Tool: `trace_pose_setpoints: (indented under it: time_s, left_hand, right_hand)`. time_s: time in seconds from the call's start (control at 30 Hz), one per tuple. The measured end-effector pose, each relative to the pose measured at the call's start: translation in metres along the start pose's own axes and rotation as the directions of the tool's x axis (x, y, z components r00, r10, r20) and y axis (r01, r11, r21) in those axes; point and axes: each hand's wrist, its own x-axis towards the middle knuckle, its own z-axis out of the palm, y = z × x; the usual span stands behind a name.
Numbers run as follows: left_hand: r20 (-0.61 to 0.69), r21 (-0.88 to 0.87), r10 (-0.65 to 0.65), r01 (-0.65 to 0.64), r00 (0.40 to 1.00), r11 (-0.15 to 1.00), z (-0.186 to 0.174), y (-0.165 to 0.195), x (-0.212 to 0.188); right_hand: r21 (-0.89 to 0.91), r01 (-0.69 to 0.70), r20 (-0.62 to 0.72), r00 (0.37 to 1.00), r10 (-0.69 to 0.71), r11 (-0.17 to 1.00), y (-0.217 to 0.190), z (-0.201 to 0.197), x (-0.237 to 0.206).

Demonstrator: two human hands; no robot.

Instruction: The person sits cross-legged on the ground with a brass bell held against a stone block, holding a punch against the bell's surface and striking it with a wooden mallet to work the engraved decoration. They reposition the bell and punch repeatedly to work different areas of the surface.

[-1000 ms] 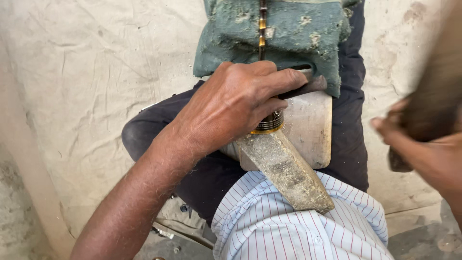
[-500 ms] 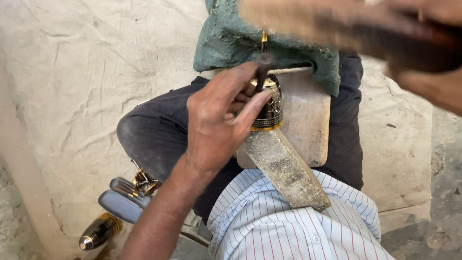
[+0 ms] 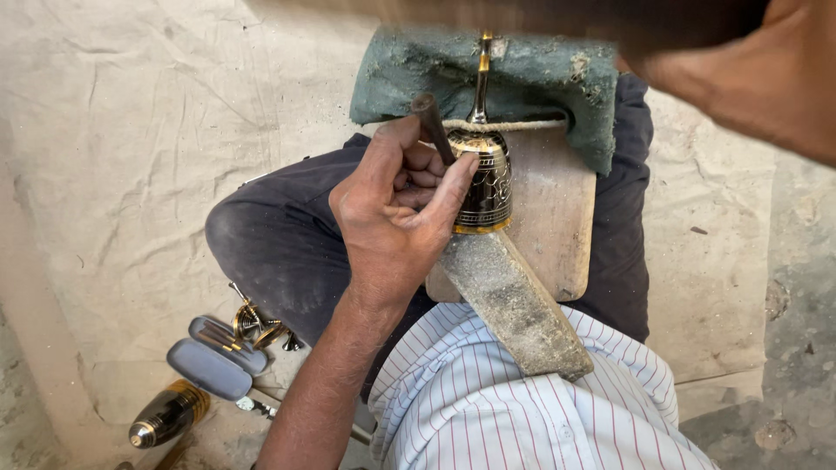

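A black-and-brass bell [image 3: 484, 183] lay on a wooden block [image 3: 557, 218] across the lap. The left hand [image 3: 396, 213] pinched a chisel [image 3: 433, 126] against it; the blurred right hand [image 3: 749, 74] gripped a raised mallet [image 3: 488, 17]. A glancing blow could have skidded the chisel, scarring the pattern or striking fingers.
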Motion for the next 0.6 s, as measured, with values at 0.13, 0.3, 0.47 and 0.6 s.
trace_pose_setpoints:
  time_s: [0.13, 0.3, 0.47, 0.6]
  left_hand:
    - [-0.029, 0.054, 0.023, -0.021, 0.999, 0.998, 0.001, 0.0, -0.001]
    - [0.032, -0.055, 0.082, -0.08, 0.996, 0.995, -0.001, 0.004, 0.005]
    - [0.234, 0.091, 0.216, -0.242, 0.948, 0.966, -0.006, 0.014, 0.024]
    - [0.347, 0.225, 0.077, -0.162, 0.935, 0.961, -0.007, 0.024, 0.034]
  right_hand:
    - [0.033, -0.034, 0.018, 0.999, 0.034, 0.999, 0.0, -0.001, 0.001]
    - [0.064, -0.066, 0.034, 0.997, 0.064, 0.996, 0.012, 0.001, -0.006]
    - [0.148, -0.073, 0.038, 0.997, 0.069, 0.986, 0.023, 0.004, -0.019]
    - [0.27, -0.075, 0.039, 0.997, 0.067, 0.96, 0.022, 0.003, -0.036]
